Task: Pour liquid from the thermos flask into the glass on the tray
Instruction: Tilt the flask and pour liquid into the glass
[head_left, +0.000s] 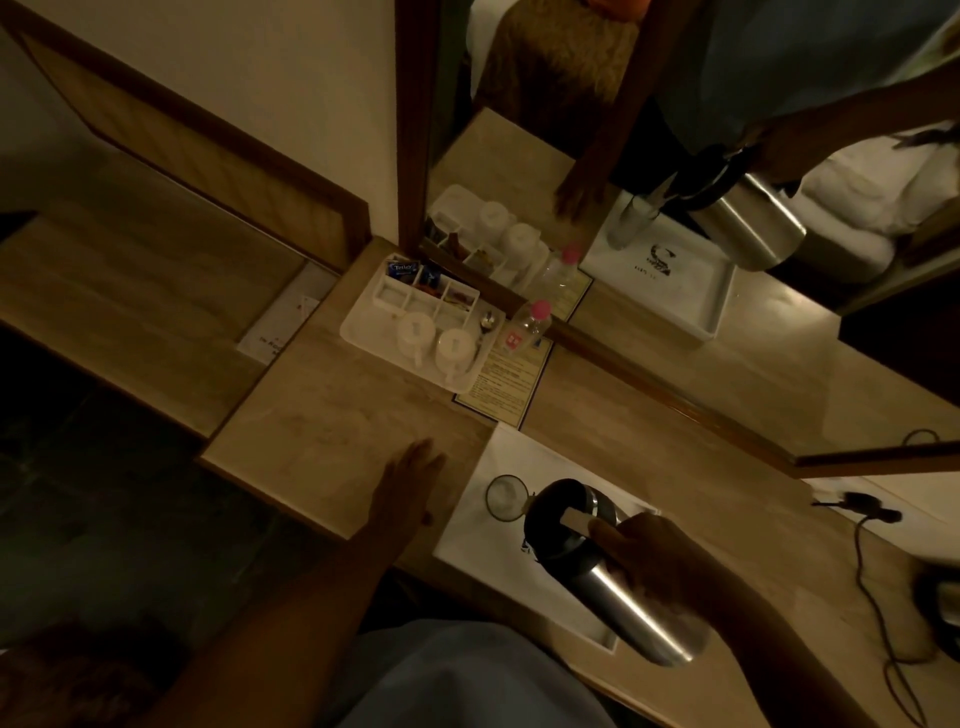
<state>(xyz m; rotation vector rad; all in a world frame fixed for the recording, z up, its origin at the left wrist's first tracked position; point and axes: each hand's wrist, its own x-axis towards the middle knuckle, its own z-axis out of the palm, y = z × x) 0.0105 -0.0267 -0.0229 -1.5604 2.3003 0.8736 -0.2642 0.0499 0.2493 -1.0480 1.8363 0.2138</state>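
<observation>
A steel thermos flask (618, 592) with a black lid is tilted over the white tray (483, 540), its spout against the rim of a clear glass (505, 496). The glass stands upright at the tray's far left corner. My right hand (649, 556) grips the flask's handle, thumb on the lid's lever. My left hand (408, 486) lies flat on the wooden counter just left of the tray, fingers spread, holding nothing. Whether liquid flows is too dim to tell.
A white tea tray (363, 332) with two upturned cups, sachets and a spoon sits further back by the mirror (675, 249). A pink-capped bottle (530, 322) stands on a printed card (504, 384). A cable (878, 613) runs along the counter's right side.
</observation>
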